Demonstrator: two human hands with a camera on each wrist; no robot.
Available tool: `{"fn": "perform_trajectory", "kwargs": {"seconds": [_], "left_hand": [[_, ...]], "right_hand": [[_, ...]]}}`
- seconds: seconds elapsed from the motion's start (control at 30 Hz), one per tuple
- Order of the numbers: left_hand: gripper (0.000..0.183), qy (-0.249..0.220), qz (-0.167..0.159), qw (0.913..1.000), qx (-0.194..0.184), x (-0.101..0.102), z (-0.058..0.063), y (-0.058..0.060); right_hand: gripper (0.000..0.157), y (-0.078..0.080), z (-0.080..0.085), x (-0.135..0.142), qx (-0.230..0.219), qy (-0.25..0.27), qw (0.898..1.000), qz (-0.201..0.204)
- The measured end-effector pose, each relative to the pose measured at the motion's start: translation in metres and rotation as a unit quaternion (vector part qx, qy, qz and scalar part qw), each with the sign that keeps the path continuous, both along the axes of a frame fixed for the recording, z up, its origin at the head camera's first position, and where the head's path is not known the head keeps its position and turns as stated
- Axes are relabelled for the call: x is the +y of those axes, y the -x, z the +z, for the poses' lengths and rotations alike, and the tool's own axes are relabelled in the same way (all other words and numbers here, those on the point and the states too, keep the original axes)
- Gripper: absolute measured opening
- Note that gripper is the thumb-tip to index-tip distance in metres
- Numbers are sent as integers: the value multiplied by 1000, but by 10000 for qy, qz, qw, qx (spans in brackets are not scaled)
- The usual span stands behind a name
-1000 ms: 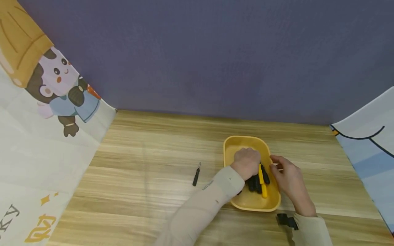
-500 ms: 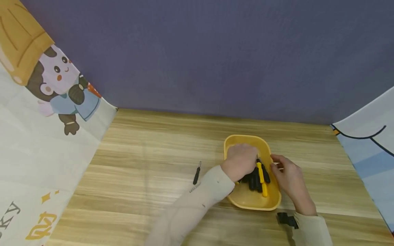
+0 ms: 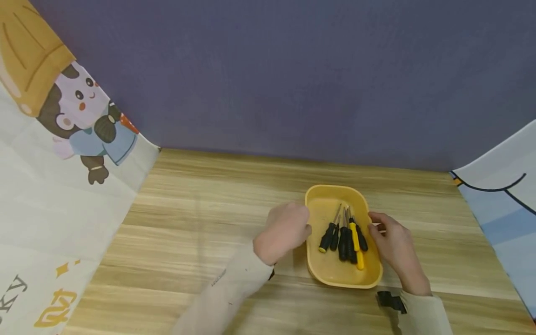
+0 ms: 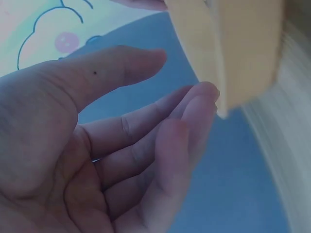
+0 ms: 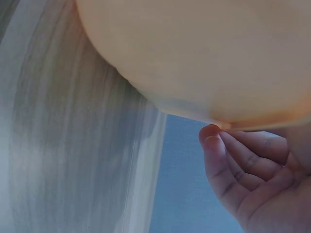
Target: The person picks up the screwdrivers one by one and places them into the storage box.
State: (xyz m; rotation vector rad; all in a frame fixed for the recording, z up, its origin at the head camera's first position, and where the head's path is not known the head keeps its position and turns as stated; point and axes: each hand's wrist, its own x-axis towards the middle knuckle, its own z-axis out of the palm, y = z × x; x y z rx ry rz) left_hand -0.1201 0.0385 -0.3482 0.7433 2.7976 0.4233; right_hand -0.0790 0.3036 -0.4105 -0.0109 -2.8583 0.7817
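Observation:
A yellow plastic tray stands on the wooden table, with several screwdrivers lying in it, most with black handles. One black screwdriver has a yellow end cap; a yellow-handled screwdriver lies towards the right. My left hand is just outside the tray's left side. In the left wrist view its fingers are loosely bent, with nothing between them and the thumb. My right hand holds the tray's right rim between thumb and fingers. The small black screwdriver left of the tray is hidden by my left hand.
The wooden tabletop runs back to a dark blue-grey wall. Light panels with cartoon prints border the left and right sides. A black strap shows at my right wrist.
My left hand has come out of the tray and moved left, past its rim, uncovering the screwdrivers inside and covering the one on the table. My right hand has stayed at the right rim.

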Motion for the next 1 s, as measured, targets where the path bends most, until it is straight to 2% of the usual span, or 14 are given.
{"fn": "perform_trajectory", "kwargs": {"seconds": [0.2, 0.3, 0.4, 0.6, 0.77, 1.0], "left_hand": [[31, -136, 377, 9991, -158, -36, -20, -8], [34, -195, 564, 9977, -326, -48, -31, -11], [31, -137, 681, 9970, -326, -56, -41, -12], [32, -10, 908, 9953, -326, -62, -59, -11], [37, -25, 937, 9945, -458, -63, -67, -10], [37, -60, 986, 9941, -438, -62, -75, -8]], "right_hand": [[31, -1, 2, -1, -51, 25, 10000, -24], [31, -1, 2, -1, -26, 14, 10000, -17], [31, -1, 2, -1, -20, 11, 10000, -1], [31, 0, 2, -1, -30, -13, 10000, 24], [31, 0, 3, -1, -82, -18, 10000, 31], [31, -1, 4, -1, -130, -18, 9999, 7]]}}
